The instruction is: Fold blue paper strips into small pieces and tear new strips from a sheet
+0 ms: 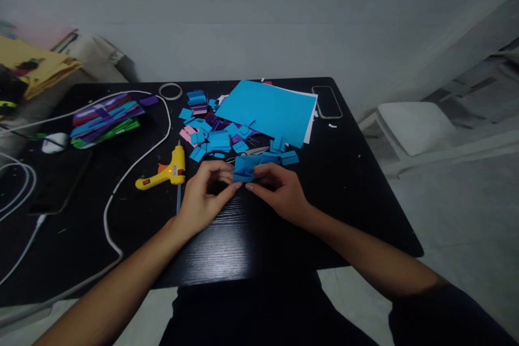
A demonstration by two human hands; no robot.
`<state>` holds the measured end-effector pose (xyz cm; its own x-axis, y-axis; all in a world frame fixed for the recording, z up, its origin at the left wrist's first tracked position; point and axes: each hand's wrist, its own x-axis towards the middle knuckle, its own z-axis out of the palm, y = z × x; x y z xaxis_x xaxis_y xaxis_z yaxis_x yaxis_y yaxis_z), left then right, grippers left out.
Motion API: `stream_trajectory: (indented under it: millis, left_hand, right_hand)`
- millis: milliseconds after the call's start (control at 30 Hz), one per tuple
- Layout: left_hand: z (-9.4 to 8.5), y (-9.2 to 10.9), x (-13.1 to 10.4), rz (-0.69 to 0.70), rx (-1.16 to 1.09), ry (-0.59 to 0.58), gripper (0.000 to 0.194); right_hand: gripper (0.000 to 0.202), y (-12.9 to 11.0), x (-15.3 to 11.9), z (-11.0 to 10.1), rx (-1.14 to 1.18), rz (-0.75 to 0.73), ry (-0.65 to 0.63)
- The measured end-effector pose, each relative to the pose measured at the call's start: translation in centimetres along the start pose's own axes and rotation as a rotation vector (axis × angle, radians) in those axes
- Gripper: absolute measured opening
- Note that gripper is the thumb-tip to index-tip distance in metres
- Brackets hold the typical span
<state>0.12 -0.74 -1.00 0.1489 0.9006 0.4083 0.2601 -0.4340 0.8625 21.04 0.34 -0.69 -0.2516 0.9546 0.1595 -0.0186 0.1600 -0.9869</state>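
Between my two hands, just above the black table, is a folded piece of blue paper point(244, 166). My left hand point(206, 189) pinches its left side, thumb low and fingers behind. My right hand point(279, 189) grips the right side the same way, its fingertips partly hidden by the paper. Beyond the hands lies a heap of cut and folded blue paper pieces point(219, 141), with pink and purple ones among them. Scissors point(256, 151) lie partly covered next to the heap. Left of my left hand rests a yellow hot glue gun point(175, 166), its small light glowing.
A large blue paper sheet point(270, 111) lies over white paper at the back. A phone point(327, 102) is at the back right. Bundled coloured paper strips point(106, 119), a tape ring point(170, 91), a white cable point(107, 216) and a dark phone point(60, 181) occupy the left.
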Motion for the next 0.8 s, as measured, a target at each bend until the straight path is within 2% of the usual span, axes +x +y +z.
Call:
stream_trajectory:
  millis: [233, 400, 533, 667, 800]
  left_hand:
    - [-0.6, 1.1, 0.7, 0.108, 0.168, -0.084, 0.010]
    - [-0.7, 1.3, 0.7, 0.134, 0.194, -0.071, 0.006]
    - [-0.7, 1.3, 0.7, 0.129, 0.158, -0.058, 0.012]
    - [-0.8, 1.6, 0.8, 0.180, 0.252, -0.054, 0.006]
    - [-0.8, 1.5, 0.7, 0.243, 0.300, -0.043, 0.008]
  right_hand:
    - [0.009, -0.3, -0.1, -0.1, -0.036, -0.091, -0.026]
    - [0.010, -0.4, -0.1, -0.2, -0.028, -0.107, -0.018]
    - [0.011, -0.3, 0.0, -0.1, -0.011, -0.125, -0.013]
    - [0.009, -0.3, -0.1, -0.1, -0.046, -0.136, 0.005]
    - [0.008, -0.3, -0.1, -0.1, -0.050, -0.142, 0.006]
